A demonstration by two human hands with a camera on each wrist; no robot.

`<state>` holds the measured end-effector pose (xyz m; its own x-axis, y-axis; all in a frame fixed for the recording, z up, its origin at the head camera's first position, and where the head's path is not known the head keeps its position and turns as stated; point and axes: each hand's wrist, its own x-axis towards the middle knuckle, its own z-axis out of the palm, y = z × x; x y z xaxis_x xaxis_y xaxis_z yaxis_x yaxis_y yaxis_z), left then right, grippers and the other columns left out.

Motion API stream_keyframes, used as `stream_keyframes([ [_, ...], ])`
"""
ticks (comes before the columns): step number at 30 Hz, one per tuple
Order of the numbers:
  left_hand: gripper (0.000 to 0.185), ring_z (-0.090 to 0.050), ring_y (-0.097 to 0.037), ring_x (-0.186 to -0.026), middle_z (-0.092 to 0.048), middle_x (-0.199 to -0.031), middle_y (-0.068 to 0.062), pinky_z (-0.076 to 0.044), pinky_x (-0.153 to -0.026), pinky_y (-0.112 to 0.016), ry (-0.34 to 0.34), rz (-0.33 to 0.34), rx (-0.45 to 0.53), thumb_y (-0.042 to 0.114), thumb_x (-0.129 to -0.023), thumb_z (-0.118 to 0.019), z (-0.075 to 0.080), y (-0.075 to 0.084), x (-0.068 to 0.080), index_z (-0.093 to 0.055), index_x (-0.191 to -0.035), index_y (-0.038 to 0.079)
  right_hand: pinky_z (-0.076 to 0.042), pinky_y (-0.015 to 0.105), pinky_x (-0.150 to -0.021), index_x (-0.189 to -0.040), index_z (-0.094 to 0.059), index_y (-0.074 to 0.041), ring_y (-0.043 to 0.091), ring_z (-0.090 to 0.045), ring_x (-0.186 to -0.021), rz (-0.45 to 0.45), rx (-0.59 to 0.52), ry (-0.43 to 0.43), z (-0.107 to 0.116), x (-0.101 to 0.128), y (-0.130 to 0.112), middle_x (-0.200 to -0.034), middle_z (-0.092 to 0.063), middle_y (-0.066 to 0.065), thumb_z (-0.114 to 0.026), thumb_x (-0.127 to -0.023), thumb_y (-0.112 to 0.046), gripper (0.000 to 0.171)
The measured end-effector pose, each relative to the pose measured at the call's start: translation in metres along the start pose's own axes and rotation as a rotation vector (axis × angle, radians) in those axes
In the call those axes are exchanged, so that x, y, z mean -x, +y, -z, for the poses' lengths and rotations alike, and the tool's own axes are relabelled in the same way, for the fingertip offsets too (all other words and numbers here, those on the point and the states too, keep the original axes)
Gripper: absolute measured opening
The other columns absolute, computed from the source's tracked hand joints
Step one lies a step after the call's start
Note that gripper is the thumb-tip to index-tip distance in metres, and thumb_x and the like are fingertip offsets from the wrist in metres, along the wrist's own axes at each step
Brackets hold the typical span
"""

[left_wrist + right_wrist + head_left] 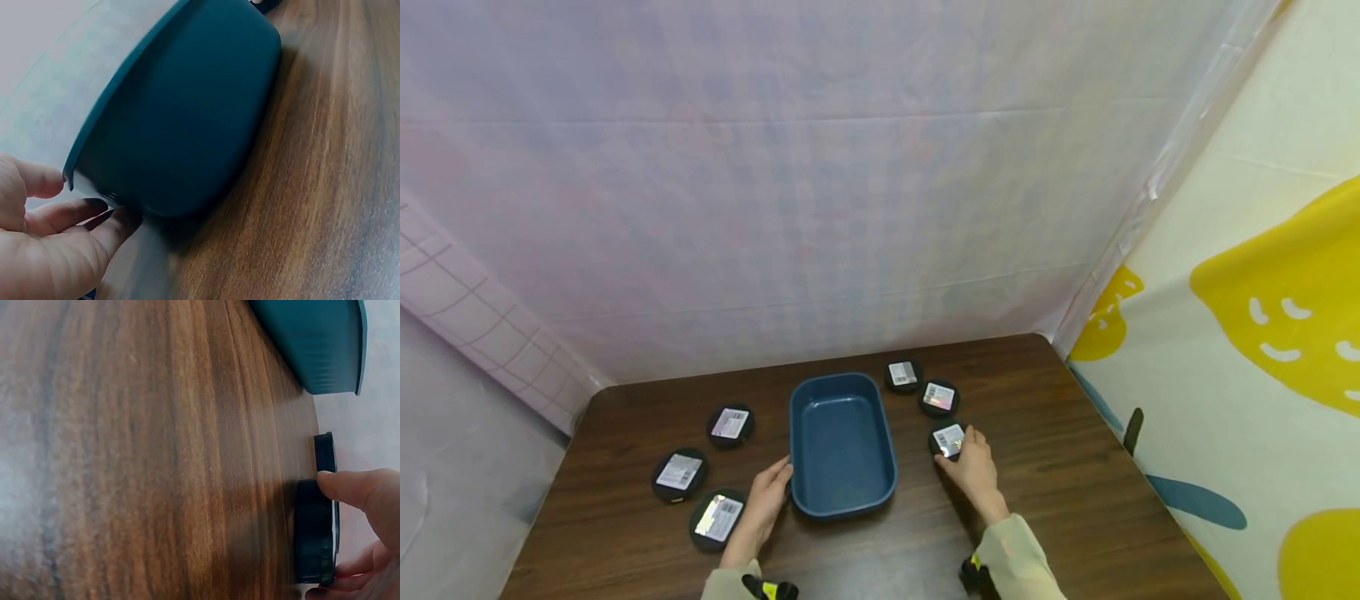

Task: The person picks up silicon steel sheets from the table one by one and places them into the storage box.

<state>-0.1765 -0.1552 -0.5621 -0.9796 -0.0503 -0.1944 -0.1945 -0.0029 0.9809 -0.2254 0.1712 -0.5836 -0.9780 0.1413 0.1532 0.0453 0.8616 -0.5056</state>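
A dark blue rectangular tub [841, 446] stands mid-table. At its left side my left hand [765, 498] grips it, the thumb against the rim and the fingers lower on the outer wall in the left wrist view. Right of the tub, my right hand [977, 468] holds a black round flat container [947, 438] with a white label on top. The right wrist view shows the thumb on one side of this container [312, 531] and fingers at the other. Its underside seems to be at the tabletop; whether it touches is unclear.
Two more such containers [903, 375] [939, 398] sit beyond the right hand. On the left lie three others, one back [730, 425], one outermost [680, 475] and one [717, 518] beside the left wrist. The wooden table [1075, 500] meets hanging cloths behind and right.
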Motion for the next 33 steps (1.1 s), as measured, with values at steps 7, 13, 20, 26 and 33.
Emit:
stream_keyframes([
  [7, 0.044, -0.026, -0.042, -0.131, -0.028, -0.14, -0.037, -0.025, -0.108, -0.053, -0.017, 0.021, 0.096, 0.005, -0.099, -0.031, -0.0003, -0.0023, -0.0011, -0.027, -0.135, -0.021, -0.049, 0.055, -0.083, -0.123, -0.044, 0.019, 0.049, -0.052, -0.102, -0.008, -0.035, 0.044, -0.0017, -0.0023, -0.0011, -0.115, -0.049, 0.035, -0.086, -0.062, -0.027, 0.088],
  [13, 0.044, -0.025, -0.043, -0.131, -0.027, -0.14, -0.038, -0.024, -0.108, -0.054, -0.022, 0.014, 0.107, 0.004, -0.099, -0.032, 0.0003, -0.0039, -0.0005, -0.028, -0.134, -0.022, -0.049, 0.053, -0.082, -0.119, -0.045, 0.02, 0.048, -0.053, -0.097, -0.018, -0.06, 0.062, -0.0037, -0.0043, -0.002, -0.109, -0.05, 0.034, -0.087, -0.059, -0.025, 0.086],
  [20, 0.043, -0.025, -0.044, -0.131, -0.028, -0.139, -0.038, -0.024, -0.107, -0.054, -0.023, 0.0, 0.096, 0.004, -0.099, -0.032, 0.0003, -0.0028, 0.0011, -0.028, -0.133, -0.023, -0.05, 0.052, -0.078, -0.11, -0.05, 0.019, 0.045, -0.053, -0.089, -0.017, -0.089, 0.109, -0.0044, -0.0069, -0.0021, -0.098, -0.052, 0.031, -0.089, -0.052, -0.021, 0.081],
  [26, 0.043, -0.024, -0.044, -0.131, -0.027, -0.139, -0.038, -0.024, -0.107, -0.054, -0.03, 0.003, 0.101, 0.002, -0.099, -0.031, -0.0002, -0.0023, 0.001, -0.028, -0.133, -0.023, -0.05, 0.052, -0.079, -0.11, -0.05, 0.018, 0.045, -0.054, -0.089, -0.028, -0.102, 0.11, -0.0045, -0.0076, -0.0015, -0.099, -0.053, 0.032, -0.089, -0.051, -0.02, 0.081],
  [33, 0.043, -0.023, -0.044, -0.132, -0.026, -0.14, -0.038, -0.023, -0.108, -0.054, -0.036, 0.011, 0.1, 0.002, -0.1, -0.031, 0.0004, -0.0011, 0.001, -0.027, -0.134, -0.023, -0.049, 0.052, -0.079, -0.112, -0.05, 0.018, 0.044, -0.053, -0.09, -0.025, -0.095, 0.094, -0.0043, -0.0078, 0.0001, -0.099, -0.053, 0.031, -0.089, -0.051, -0.022, 0.083],
])
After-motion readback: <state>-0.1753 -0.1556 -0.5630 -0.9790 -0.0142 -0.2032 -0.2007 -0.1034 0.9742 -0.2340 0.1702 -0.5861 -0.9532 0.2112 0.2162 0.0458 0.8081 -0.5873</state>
